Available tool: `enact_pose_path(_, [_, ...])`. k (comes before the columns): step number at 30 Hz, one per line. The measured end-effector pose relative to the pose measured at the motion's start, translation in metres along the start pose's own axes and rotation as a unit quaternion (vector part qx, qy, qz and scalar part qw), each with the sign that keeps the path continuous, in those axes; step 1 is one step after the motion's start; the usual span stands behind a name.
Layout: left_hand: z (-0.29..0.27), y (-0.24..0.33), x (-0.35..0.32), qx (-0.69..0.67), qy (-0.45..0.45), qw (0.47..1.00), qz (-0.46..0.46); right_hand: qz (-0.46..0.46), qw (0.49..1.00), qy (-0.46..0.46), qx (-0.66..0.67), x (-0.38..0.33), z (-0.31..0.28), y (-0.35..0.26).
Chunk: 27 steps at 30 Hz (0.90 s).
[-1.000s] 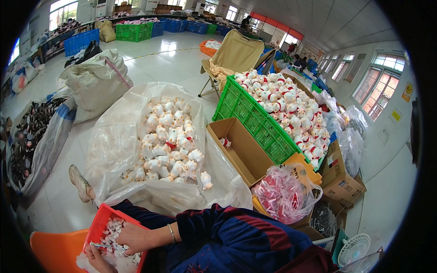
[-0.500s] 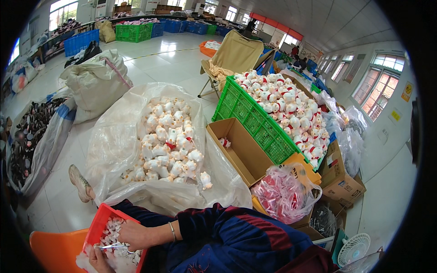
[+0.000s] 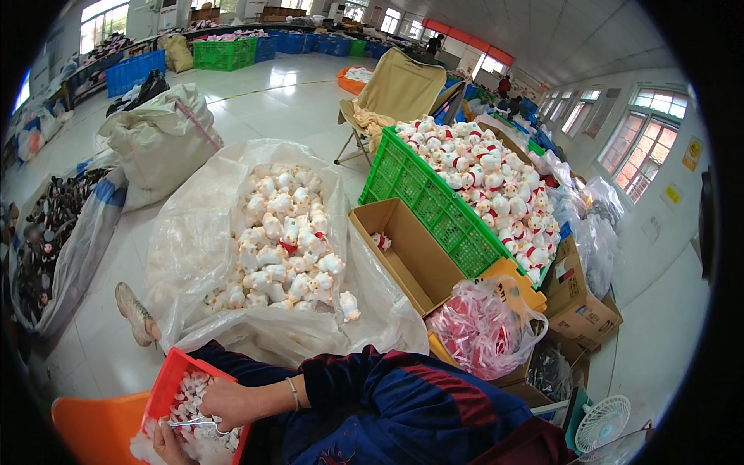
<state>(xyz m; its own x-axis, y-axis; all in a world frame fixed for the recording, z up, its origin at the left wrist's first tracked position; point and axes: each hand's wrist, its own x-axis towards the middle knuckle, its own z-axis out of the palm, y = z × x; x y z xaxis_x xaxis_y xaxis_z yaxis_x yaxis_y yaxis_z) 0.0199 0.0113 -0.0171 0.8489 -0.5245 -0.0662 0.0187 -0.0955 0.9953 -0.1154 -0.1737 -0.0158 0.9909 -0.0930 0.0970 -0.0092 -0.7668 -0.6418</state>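
Observation:
Both my hands work over a red tray (image 3: 172, 370) of small white pieces (image 3: 203, 439) at the lower left. My right hand (image 3: 231, 403), with a bracelet on its wrist, is closed around a pair of thin metal scissors (image 3: 191, 422) whose tips point left. My left hand (image 3: 164, 443) sits just below the scissors at the picture's lower edge, touching the white pieces; its fingers are mostly cut off. The tray rests by my lap on an orange stool (image 3: 97, 426).
In front lies an open clear plastic bag (image 3: 194, 232) of white plush toys (image 3: 283, 240). Next to it are an open cardboard box (image 3: 407, 252), a green crate (image 3: 434, 209) heaped with plush toys and a bag of red-and-white pieces (image 3: 484, 329). Sacks (image 3: 159, 143) stand to the left, and a small fan (image 3: 603, 422) at lower right.
My right hand has shifted slightly over the tray and the metal scissors now show between my hands. Everything else is still.

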Motion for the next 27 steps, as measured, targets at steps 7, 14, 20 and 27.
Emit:
enact_pose_path(7, [-0.015, -0.004, 0.005, -0.014, 0.003, 0.998, -0.059, 0.039, 0.975, -0.04, 0.217, 0.016, -0.02, 0.013])
enact_pose_path(14, [0.011, -0.025, -0.008, -0.123, -0.13, 0.983, -0.043, 0.061, 0.894, 0.019, 0.444, 0.02, 0.001, 0.017])
enact_pose_path(20, [0.019, -0.012, -0.015, -0.056, -0.167, 0.983, -0.053, 0.018, 0.893, 0.024, 0.45, 0.022, 0.006, 0.021])
enact_pose_path(27, [0.041, 0.023, -0.012, 0.03, -0.112, 0.992, -0.045, -0.03, 0.948, 0.032, 0.314, 0.02, -0.017, 0.03])
